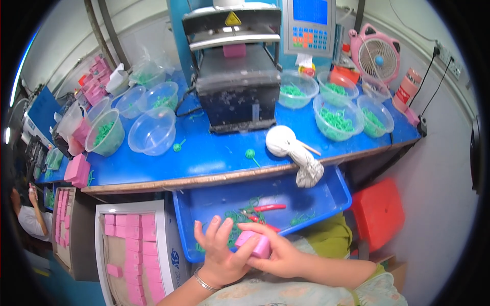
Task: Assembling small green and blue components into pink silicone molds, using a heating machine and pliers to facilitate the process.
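A small pink block (260,247) is in my right hand (280,253), whose fingers and thumb wrap round its right side. My left hand (224,250) has its fingers spread upward, and its thumb lies against the block's left side. Under the hands is a blue tray (321,199), which holds tangled green pieces (301,219) and pliers with red handles (269,208). The block's underside is hidden by my fingers.
A black press machine (235,97) stands on the blue table (204,158). Clear bowls with green pieces (337,120) flank it. Near the front edge lies a white cloth-wrapped bundle (280,141). Left of the tray, a box (130,208) holds pink blocks. A red stool (380,214) is at right.
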The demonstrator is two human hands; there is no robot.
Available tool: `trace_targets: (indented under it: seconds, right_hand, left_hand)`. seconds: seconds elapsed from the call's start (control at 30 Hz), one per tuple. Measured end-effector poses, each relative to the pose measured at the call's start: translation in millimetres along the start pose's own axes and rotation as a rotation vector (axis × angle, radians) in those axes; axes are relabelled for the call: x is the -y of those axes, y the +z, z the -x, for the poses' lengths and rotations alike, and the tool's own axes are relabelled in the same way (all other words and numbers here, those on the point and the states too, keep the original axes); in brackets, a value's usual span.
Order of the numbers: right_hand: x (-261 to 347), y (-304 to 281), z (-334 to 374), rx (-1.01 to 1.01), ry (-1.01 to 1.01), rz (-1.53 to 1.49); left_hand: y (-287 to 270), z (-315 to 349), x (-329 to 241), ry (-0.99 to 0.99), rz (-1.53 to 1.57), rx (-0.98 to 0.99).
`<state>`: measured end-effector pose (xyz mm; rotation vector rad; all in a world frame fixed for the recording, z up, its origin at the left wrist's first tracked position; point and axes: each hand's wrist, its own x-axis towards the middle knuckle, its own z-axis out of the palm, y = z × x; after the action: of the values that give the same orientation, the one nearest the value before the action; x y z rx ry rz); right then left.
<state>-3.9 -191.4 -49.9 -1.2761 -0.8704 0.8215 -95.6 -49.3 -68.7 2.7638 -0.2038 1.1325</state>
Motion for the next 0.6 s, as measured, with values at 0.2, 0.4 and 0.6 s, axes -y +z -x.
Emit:
trace_targets:
  seconds: [0.2,0.4,0.6]
  right_hand:
    - [45,-30,-60,-0.105,0.126,-0.167]
    - [105,-104,-168,-0.233,0.183,-0.653]
    - [98,-94,-151,-0.296,0.049,-0.356]
  left_hand:
    - [-26,-20,27,-0.702,0.841,-0.401]
    - [-51,-13,61,-1.447,2.0,-0.638]
    - [-50,8,70,-1.287,1.837,-0.633]
